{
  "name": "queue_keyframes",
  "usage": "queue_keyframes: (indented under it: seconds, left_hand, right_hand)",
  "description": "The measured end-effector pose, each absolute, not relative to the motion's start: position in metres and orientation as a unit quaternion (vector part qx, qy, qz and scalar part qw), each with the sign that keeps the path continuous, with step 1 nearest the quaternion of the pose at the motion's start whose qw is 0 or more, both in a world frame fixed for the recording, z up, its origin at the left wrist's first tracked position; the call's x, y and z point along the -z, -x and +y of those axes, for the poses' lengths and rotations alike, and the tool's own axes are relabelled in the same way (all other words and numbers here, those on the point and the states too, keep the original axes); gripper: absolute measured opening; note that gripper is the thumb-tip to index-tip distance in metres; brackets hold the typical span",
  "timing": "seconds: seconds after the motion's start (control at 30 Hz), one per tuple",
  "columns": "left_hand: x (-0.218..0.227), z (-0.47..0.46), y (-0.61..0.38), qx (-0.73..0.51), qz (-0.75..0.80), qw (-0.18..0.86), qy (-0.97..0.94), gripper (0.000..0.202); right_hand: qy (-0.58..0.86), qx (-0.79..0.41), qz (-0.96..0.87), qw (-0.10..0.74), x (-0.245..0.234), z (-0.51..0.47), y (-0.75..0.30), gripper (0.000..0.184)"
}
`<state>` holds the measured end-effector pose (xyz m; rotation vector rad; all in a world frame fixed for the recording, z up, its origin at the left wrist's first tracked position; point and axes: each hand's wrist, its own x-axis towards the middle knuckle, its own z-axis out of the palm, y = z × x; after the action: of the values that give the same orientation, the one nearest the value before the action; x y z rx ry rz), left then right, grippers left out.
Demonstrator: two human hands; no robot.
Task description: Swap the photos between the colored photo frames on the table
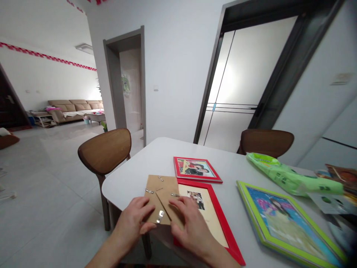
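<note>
A brown picture-frame backing board (pixel 154 183) with small metal clips and a diagonal slit lies at the near edge of the table. My left hand (pixel 134 216) grips its lower left side, with the thumb at the bottom edge. On the board's right side rests my right hand (pixel 191 223), its fingers curled over the surface and the thumb at the lower edge. Partly beneath the board and my right hand is a red picture frame (pixel 220 214) with a cream mat and a small photo. A smaller red-edged framed photo (pixel 196 169) lies just beyond.
A lime-green framed picture (pixel 290 223) lies on the right of the white table (pixel 164 149). Behind it are a green plastic bag (pixel 298 178) and some blurred packets (pixel 341 175). Brown chairs stand at the table's left (pixel 107 150) and far right (pixel 267 141).
</note>
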<state>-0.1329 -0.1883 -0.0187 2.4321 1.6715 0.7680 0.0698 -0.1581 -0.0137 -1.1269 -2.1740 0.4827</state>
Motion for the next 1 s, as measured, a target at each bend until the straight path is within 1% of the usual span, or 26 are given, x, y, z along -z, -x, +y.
queue_keyframes:
  seconds: [0.13, 0.3, 0.43, 0.6, 0.7, 0.8, 1.0]
  left_hand:
    - [0.01, -0.184, 0.07, -0.229, 0.51, 0.086, -0.824, 0.032]
    - [0.025, -0.171, 0.028, -0.197, 0.502, 0.121, -0.833, 0.026]
    - [0.035, -0.162, 0.024, -0.173, 0.51, 0.143, -0.831, 0.026]
    - [0.043, -0.165, 0.029, -0.169, 0.507, 0.146, -0.832, 0.018]
    - [0.047, -0.171, 0.03, -0.191, 0.496, 0.152, -0.834, 0.026]
    - [0.05, -0.174, 0.03, -0.209, 0.475, 0.159, -0.84, 0.037]
    - [0.047, -0.171, 0.032, -0.185, 0.474, 0.192, -0.839, 0.031]
  right_hand:
    - [0.493, -0.183, -0.803, 0.282, 0.024, -0.161, -0.139, 0.039]
    - [0.534, -0.17, -0.791, 0.243, 0.044, -0.157, -0.181, 0.037]
    - [0.531, -0.135, -0.8, 0.245, 0.058, -0.152, -0.187, 0.039]
    - [0.512, -0.11, -0.816, 0.246, 0.069, -0.149, -0.188, 0.038]
    - [0.514, -0.1, -0.812, 0.256, 0.066, -0.144, -0.187, 0.032]
    - [0.553, -0.074, -0.787, 0.263, 0.06, -0.13, -0.185, 0.029]
    - [0.605, -0.048, -0.767, 0.206, 0.055, -0.098, -0.181, 0.027]
